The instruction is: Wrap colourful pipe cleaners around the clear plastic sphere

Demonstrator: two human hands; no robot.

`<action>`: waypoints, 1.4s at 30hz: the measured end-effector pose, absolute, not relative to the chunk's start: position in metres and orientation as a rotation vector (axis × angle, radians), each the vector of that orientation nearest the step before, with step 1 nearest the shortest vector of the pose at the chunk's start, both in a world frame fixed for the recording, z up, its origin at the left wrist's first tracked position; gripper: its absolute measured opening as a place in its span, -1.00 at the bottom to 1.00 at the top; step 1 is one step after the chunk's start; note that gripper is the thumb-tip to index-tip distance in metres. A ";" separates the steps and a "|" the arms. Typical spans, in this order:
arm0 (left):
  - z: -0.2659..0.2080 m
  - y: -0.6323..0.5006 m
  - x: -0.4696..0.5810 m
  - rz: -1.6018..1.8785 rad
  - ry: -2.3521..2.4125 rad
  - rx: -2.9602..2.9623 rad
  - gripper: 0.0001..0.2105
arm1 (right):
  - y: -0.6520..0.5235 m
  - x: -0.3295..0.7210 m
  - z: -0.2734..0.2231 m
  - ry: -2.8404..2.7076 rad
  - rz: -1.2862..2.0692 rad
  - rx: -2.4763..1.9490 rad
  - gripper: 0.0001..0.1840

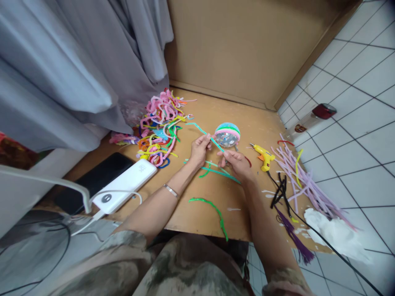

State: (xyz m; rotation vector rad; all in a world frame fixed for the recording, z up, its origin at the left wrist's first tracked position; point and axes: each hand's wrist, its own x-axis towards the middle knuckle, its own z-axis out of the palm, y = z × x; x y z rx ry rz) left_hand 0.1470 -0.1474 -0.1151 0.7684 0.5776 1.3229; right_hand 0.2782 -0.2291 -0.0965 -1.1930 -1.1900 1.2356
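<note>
A turquoise pipe cleaner (217,145) is stretched between my two hands above the table. My left hand (200,151) pinches it partway along, and its bent free end points up and left. My right hand (236,162) grips its lower end, with the fingertips closed. Just beyond them sits a round ball (227,135) banded in blue, green and pink, its lower part clear and glittery. More turquoise pipe cleaners (220,172) lie under my hands. Nearer to me is a curved green pipe cleaner (216,207).
Left is a tangled heap of coloured pipe cleaners (162,123), with a white power bank (126,185) and a black phone-like slab (120,164). Right are a yellow glue gun (263,157) with a trailing cord, lilac pipe cleaners (305,181), a purple tassel (293,234) and white fluff (331,232).
</note>
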 end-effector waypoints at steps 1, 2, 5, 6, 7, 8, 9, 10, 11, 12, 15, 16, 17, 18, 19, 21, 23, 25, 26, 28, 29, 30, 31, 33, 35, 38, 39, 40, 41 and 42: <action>-0.115 -0.146 0.146 1.332 0.586 0.766 -0.67 | -0.229 0.277 -0.097 -1.186 1.228 -1.216 -0.44; -0.115 -0.144 0.145 1.346 0.603 0.764 -0.67 | -0.230 0.275 -0.098 -1.181 1.218 -1.248 -0.44; -0.116 -0.136 0.141 1.421 0.677 0.729 -0.66 | -0.231 0.271 -0.098 -1.182 1.180 -1.343 -0.45; -0.117 -0.133 0.139 1.454 0.696 0.710 -0.66 | -0.232 0.270 -0.098 -1.190 1.172 -1.357 -0.46; -0.118 -0.130 0.138 1.481 0.705 0.700 -0.66 | -0.232 0.270 -0.097 -1.197 1.169 -1.364 -0.46; -0.119 -0.127 0.137 1.500 0.704 0.699 -0.66 | -0.233 0.269 -0.097 -1.205 1.170 -1.365 -0.47; -0.120 -0.125 0.135 1.517 0.701 0.700 -0.66 | -0.233 0.269 -0.097 -1.212 1.173 -1.361 -0.47; -0.121 -0.123 0.134 1.531 0.699 0.700 -0.67 | -0.233 0.269 -0.097 -1.214 1.175 -1.350 -0.48; -0.121 -0.121 0.133 1.543 0.701 0.695 -0.67 | -0.232 0.270 -0.097 -1.211 1.179 -1.336 -0.49; -0.121 -0.120 0.132 1.553 0.704 0.685 -0.67 | -0.232 0.270 -0.097 -1.205 1.186 -1.322 -0.51; -0.120 -0.120 0.130 1.567 0.691 0.654 -0.67 | -0.230 0.271 -0.096 -1.175 1.206 -1.328 -0.52; -0.119 -0.121 0.130 1.562 0.675 0.650 -0.67 | -0.230 0.271 -0.096 -1.166 1.205 -1.347 -0.53; -0.118 -0.123 0.130 1.549 0.658 0.653 -0.66 | -0.230 0.271 -0.096 -1.159 1.197 -1.364 -0.53; -0.117 -0.126 0.131 1.529 0.642 0.665 -0.65 | -0.230 0.270 -0.096 -1.152 1.184 -1.375 -0.54; -0.116 -0.129 0.133 1.499 0.626 0.688 -0.64 | -0.229 0.271 -0.096 -1.144 1.167 -1.381 -0.55; -0.116 -0.137 0.137 1.418 0.586 0.775 -0.60 | -0.228 0.271 -0.097 -1.119 1.132 -1.383 -0.57; -0.118 -0.146 0.142 1.318 0.528 0.895 -0.56 | -0.227 0.272 -0.099 -1.087 1.096 -1.393 -0.58; -0.120 -0.154 0.146 1.207 0.460 1.007 -0.52 | -0.226 0.273 -0.100 -1.065 1.063 -1.410 -0.59; -0.120 -0.157 0.147 1.170 0.428 1.047 -0.50 | -0.225 0.273 -0.101 -1.062 1.047 -1.417 -0.60; -0.120 -0.162 0.147 1.131 0.403 1.143 -0.47 | -0.226 0.273 -0.102 -1.082 1.011 -1.426 -0.61; -0.120 -0.163 0.146 1.124 0.419 1.203 -0.47 | -0.226 0.273 -0.102 -1.108 0.988 -1.434 -0.60; -0.120 -0.164 0.146 1.128 0.455 1.271 -0.48 | -0.227 0.272 -0.102 -1.143 0.959 -1.444 -0.58; -0.119 -0.164 0.146 1.140 0.503 1.342 -0.51 | -0.227 0.271 -0.101 -1.178 0.925 -1.455 -0.55; -0.120 -0.164 0.145 1.165 0.597 1.466 -0.57 | -0.228 0.269 -0.101 -1.224 0.877 -1.467 -0.54; -0.120 -0.163 0.145 1.190 0.647 1.541 -0.56 | -0.227 0.267 -0.102 -1.206 0.893 -1.447 -0.56; -0.121 -0.161 0.144 1.233 0.681 1.528 -0.58 | -0.226 0.268 -0.102 -1.114 0.998 -1.389 -0.52; -0.121 -0.160 0.144 1.251 0.694 1.502 -0.59 | -0.225 0.269 -0.102 -1.081 1.029 -1.368 -0.49; -0.120 -0.160 0.144 1.263 0.705 1.476 -0.59 | -0.224 0.270 -0.103 -1.048 1.056 -1.349 -0.46; -0.120 -0.159 0.143 1.269 0.714 1.454 -0.59 | -0.224 0.271 -0.103 -1.019 1.077 -1.330 -0.44; -0.119 -0.158 0.143 1.274 0.721 1.437 -0.58 | -0.224 0.272 -0.103 -0.994 1.091 -1.313 -0.41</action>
